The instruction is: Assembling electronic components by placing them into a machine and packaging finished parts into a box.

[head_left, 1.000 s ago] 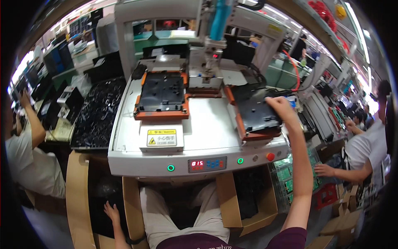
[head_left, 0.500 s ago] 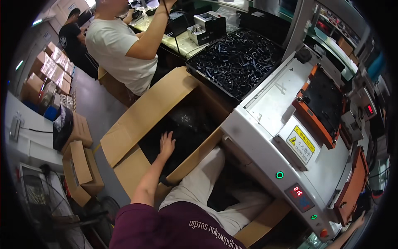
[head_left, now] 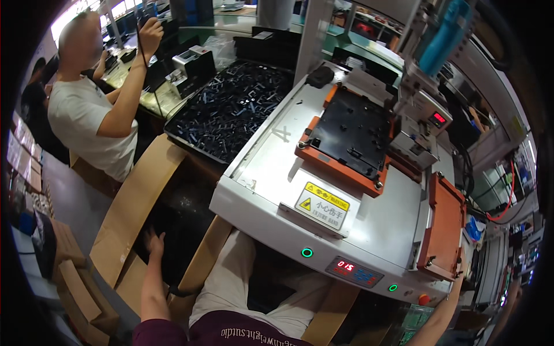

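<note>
My left hand [head_left: 154, 242] reaches into a large cardboard box [head_left: 124, 216] at my left. Its fingers are apart, against dark, shiny black contents [head_left: 182, 230] that I cannot make out clearly. My right hand [head_left: 460, 270] is by the right edge of an orange fixture [head_left: 441, 230] on the white machine [head_left: 265, 207]; its fingers are hidden. Another orange fixture [head_left: 340, 185], farther left on the machine top, carries a flat black plastic panel [head_left: 349, 130].
A black tray [head_left: 173, 134] heaped with small dark parts [head_left: 231, 109] stands beyond the box. A co-worker [head_left: 92, 115] in a white shirt sits at far left, one arm raised. A machine head with a blue cylinder [head_left: 444, 40] rises at back right. Lit buttons [head_left: 307, 252] line the machine's front.
My view has swung right, bringing the machine toward the middle. My left hand remains in the box with its fingers apart. My right hand now shows closer against the right orange fixture's edge.
</note>
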A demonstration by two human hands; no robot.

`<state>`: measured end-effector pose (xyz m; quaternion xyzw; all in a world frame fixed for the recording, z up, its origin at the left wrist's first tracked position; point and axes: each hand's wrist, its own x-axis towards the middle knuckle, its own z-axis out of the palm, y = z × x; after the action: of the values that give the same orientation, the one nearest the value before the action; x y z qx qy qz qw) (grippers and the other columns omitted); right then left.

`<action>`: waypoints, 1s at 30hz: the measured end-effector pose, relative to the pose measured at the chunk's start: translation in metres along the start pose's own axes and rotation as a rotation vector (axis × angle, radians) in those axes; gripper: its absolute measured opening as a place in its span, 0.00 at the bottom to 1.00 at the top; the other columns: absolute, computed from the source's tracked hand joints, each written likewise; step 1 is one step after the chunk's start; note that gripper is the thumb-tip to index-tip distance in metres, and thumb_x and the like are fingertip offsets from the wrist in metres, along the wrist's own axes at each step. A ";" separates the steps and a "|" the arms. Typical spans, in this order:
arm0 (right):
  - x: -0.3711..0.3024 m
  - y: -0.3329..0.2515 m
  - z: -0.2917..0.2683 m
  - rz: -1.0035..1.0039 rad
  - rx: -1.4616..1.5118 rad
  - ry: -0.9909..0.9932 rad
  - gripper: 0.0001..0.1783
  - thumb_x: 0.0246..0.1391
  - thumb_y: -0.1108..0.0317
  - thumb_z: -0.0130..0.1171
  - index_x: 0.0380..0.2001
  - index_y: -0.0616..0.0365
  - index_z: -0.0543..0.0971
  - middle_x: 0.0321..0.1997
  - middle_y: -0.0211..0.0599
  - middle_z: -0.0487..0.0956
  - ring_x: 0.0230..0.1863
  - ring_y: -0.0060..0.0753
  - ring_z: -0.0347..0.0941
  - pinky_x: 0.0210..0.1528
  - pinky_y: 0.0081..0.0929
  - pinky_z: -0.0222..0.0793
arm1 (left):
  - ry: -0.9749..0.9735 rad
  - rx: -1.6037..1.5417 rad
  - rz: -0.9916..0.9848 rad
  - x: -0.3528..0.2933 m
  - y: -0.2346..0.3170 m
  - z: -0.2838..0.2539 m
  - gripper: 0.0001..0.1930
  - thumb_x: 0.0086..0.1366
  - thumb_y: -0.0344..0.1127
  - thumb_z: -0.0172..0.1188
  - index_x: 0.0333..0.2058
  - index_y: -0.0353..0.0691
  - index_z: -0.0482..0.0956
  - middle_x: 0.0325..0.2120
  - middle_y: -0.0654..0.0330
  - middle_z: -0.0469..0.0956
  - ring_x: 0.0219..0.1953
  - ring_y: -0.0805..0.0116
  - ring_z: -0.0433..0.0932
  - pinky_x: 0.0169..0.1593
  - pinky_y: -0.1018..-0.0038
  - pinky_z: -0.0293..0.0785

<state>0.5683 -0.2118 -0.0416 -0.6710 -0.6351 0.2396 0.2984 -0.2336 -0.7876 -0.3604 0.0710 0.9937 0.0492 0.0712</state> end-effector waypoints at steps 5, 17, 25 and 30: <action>0.003 0.083 -0.038 0.060 0.115 0.106 0.24 0.59 0.57 0.53 0.54 0.57 0.72 0.53 0.36 0.74 0.51 0.31 0.71 0.50 0.29 0.67 | -0.231 -0.105 -0.028 0.008 -0.024 0.012 0.45 0.56 0.60 0.59 0.66 0.51 0.47 0.60 0.39 0.57 0.60 0.41 0.60 0.60 0.53 0.60; -0.295 -0.029 -0.010 -0.002 0.208 0.433 0.14 0.62 0.66 0.50 0.47 0.60 0.76 0.40 0.30 0.77 0.37 0.21 0.72 0.40 0.20 0.68 | -0.329 -0.408 0.393 0.077 -0.059 0.009 0.50 0.46 0.55 0.71 0.59 0.27 0.59 0.58 0.41 0.64 0.60 0.48 0.63 0.60 0.64 0.61; -0.365 -0.069 0.060 -0.013 0.310 0.278 0.11 0.61 0.70 0.50 0.42 0.64 0.77 0.39 0.32 0.78 0.40 0.21 0.73 0.43 0.18 0.68 | -0.092 -0.614 0.403 0.028 0.008 -0.037 0.31 0.58 0.42 0.63 0.53 0.23 0.67 0.51 0.39 0.71 0.54 0.49 0.70 0.57 0.65 0.64; -0.340 -0.201 0.114 -0.725 0.052 0.202 0.10 0.52 0.77 0.58 0.39 0.60 0.78 0.34 0.40 0.78 0.37 0.37 0.74 0.40 0.27 0.69 | -0.002 -1.079 0.266 -0.007 0.025 -0.054 0.28 0.62 0.43 0.60 0.52 0.24 0.68 0.48 0.45 0.74 0.50 0.55 0.72 0.55 0.68 0.65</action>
<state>0.3187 -0.5360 -0.0001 -0.4151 -0.7924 0.0673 0.4419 -0.2317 -0.7684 -0.3037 0.1494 0.8100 0.5596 0.0917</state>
